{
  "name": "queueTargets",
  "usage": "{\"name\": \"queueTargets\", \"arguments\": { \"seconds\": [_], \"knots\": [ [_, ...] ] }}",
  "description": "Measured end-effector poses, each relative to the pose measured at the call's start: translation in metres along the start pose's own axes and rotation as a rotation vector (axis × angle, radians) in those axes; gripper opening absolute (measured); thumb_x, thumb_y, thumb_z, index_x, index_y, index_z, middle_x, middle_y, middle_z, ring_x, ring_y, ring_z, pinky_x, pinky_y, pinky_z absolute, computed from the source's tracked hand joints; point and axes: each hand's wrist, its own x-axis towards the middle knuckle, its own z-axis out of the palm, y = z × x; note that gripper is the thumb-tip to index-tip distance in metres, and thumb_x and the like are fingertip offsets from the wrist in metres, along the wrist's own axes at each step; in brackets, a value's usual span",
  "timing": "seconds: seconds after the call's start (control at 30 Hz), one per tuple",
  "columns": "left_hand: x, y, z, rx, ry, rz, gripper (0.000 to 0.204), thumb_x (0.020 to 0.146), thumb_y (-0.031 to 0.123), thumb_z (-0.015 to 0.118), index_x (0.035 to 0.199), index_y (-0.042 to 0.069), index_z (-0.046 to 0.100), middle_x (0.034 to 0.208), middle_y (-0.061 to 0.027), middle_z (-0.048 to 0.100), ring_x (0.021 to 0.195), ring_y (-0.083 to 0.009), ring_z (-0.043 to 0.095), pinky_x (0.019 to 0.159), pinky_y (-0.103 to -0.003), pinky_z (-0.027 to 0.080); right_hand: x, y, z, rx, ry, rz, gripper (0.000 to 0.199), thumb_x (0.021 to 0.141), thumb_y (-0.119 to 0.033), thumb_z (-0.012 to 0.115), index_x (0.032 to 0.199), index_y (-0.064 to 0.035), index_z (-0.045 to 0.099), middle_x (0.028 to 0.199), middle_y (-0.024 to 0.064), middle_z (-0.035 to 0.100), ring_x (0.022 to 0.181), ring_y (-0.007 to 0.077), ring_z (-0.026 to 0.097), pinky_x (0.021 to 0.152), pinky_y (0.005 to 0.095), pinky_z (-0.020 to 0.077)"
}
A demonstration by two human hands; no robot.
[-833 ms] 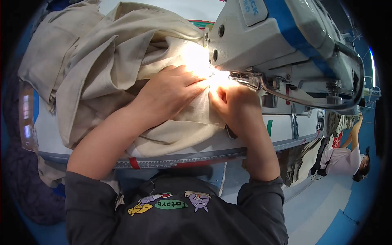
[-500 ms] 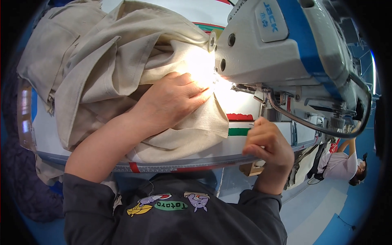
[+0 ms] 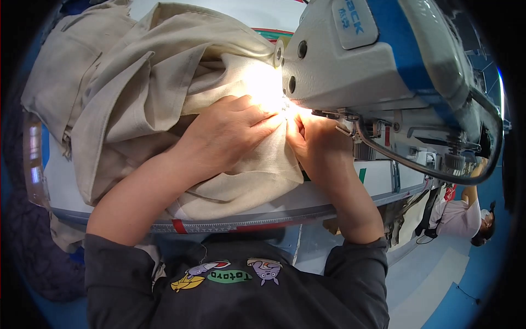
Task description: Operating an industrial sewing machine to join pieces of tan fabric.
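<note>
Blue lettering, a large line with smaller characters by it, stands on the pale rounded plate [image 3: 355,36] of the white-and-blue sewing machine [image 3: 342,71], partly cut off by the view's upper edge. Dark letters fill a green oval [image 3: 227,276] (between cartoon figures) on the dark shirt [image 3: 246,307]. The measuring strip [image 3: 211,225] along the table [image 3: 63,186] carries fine graduations, apparently numbered, too small to read.
</note>
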Motion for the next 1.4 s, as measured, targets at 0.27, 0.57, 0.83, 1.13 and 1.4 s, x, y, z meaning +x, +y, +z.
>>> {"name": "queueTargets", "arguments": {
  "seconds": [0.27, 0.57, 0.83, 1.13, 1.4],
  "knots": [
    [0.0, 0.0, 0.005, 0.049, 0.046, 0.037, 0.043, 0.08, 0.013, 0.061, 0.122, 0.006, 0.061, 0.119, -0.0039, 0.06, 0.113, -0.0199, 0.054, 0.101, -0.033, 0.045, 0.0, -0.014, -0.004, 0.035, 0.073, -0.026, 0.013, 0.087, -0.019, 0.068, 0.085, -0.0087, 0.061, 0.071, 0.0124, 0.061, 0.064, 0.0325, 0.064, 0.057, 0.0428, 0.05],
    [-0.004, -0.003, 0.006, 0.053, 0.032, 0.041, 0.043, 0.081, 0.016, 0.06, 0.123, 0.007, 0.06, 0.121, -0.004, 0.058, 0.114, -0.0198, 0.054, 0.1, -0.034, 0.046, -0.007, -0.01, 0.002, 0.002, 0.108, -0.108, 0.015, 0.083, -0.013, 0.072, 0.092, -0.0087, 0.062, 0.083, 0.0117, 0.063, 0.069, 0.0311, 0.065, 0.06, 0.0412, 0.0523],
    [-0.003, -0.001, 0.007, 0.064, 0.025, 0.026, 0.043, 0.082, 0.015, 0.058, 0.125, 0.007, 0.06, 0.122, -0.0039, 0.058, 0.114, -0.0203, 0.054, 0.099, -0.034, 0.046, -0.003, -0.015, -0.003, 0.108, 0.123, -0.146, 0.013, 0.081, -0.012, 0.072, 0.087, -0.0086, 0.062, 0.077, 0.0108, 0.063, 0.067, 0.0308, 0.064, 0.06, 0.0404, 0.0524],
    [-0.002, 0.002, 0.003, 0.029, 0.01, 0.028, 0.036, 0.085, 0.016, 0.056, 0.12, 0.008, 0.059, 0.121, -0.005, 0.06, 0.114, -0.0207, 0.055, 0.102, -0.034, 0.044, -0.003, -0.018, -0.01, 0.208, 0.068, -0.148, 0.008, 0.084, -0.01, 0.069, 0.084, -0.0089, 0.061, 0.076, 0.009, 0.062, 0.065, 0.0279, 0.064, 0.059, 0.0383, 0.0519],
    [-0.003, 0.003, 0.003, -0.002, -0.065, 0.005, 0.041, 0.085, 0.016, 0.055, 0.125, 0.005, 0.06, 0.125, -0.005, 0.057, 0.117, -0.0223, 0.051, 0.101, -0.036, 0.043, -0.013, -0.017, -0.01, 0.19, 0.051, -0.188, 0.015, 0.08, -0.008, 0.074, 0.089, -0.0085, 0.062, 0.082, 0.0068, 0.062, 0.072, 0.0254, 0.064, 0.063, 0.0367, 0.0523]
  ]
}}
